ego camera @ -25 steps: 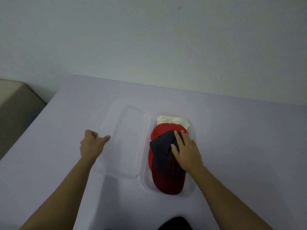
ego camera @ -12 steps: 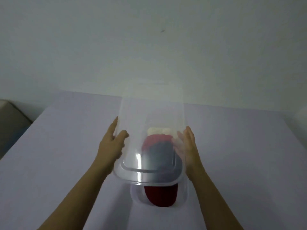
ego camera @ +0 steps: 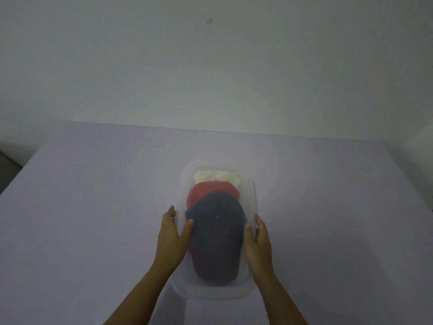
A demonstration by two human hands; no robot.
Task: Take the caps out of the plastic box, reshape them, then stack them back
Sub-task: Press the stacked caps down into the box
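A clear plastic box (ego camera: 251, 198) stands mid-table with its clear lid (ego camera: 187, 179) lying flat on top. Through the lid I see a stack of caps: a dark navy cap (ego camera: 218, 233) on top, a red cap (ego camera: 210, 190) under it, a cream cap (ego camera: 216, 177) at the far end. My left hand (ego camera: 172, 235) grips the lid's left edge, thumb on top. My right hand (ego camera: 259, 242) holds the lid's right edge the same way. The lid blurs the caps.
The box sits on a pale lilac table (ego camera: 93, 219). A plain wall (ego camera: 210, 66) rises behind the table's far edge. A dark gap lies beyond the table's left edge (ego camera: 7, 165).
One second ago the lid lay open on the table left of the box and my right hand rested on the caps. Both hands lifted the lid and have lowered it flat onto the box.
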